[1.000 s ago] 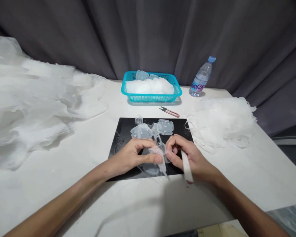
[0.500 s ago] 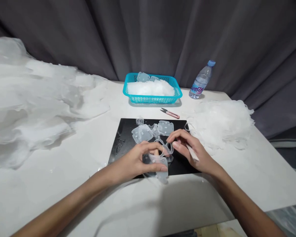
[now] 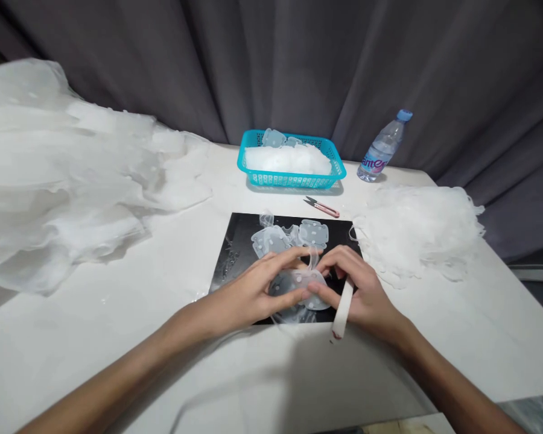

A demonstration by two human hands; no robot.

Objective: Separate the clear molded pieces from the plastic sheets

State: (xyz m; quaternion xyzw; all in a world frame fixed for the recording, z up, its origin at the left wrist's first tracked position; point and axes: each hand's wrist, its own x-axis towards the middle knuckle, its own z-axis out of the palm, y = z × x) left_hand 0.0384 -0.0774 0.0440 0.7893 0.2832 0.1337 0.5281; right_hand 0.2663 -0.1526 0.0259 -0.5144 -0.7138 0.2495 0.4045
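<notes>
A sheer, dotted fabric piece (image 3: 294,282) is held up between my two hands over a black board (image 3: 221,268). My left hand (image 3: 257,289) grips its left side, with the thumb in front and the fingers behind. At the right edge, the thumb and fingers of my right hand (image 3: 359,286) pinch the same piece. A slim white tool (image 3: 342,310) is tucked in my right hand and points down; its working end is hidden. More dotted sheer pieces (image 3: 314,232) lie on the board just beyond my fingers.
Thread snips (image 3: 322,207) lie behind the board. Farther back stand a turquoise basket (image 3: 294,179) of white fabric pieces and a water bottle (image 3: 382,150). A large white fabric heap (image 3: 81,175) covers the left side; a smaller pile (image 3: 425,229) sits at right.
My hands have come together, and the fabric piece is now turned with its dotted face towards me. My right fingers have closed on its edge. The white tool has swung downward.
</notes>
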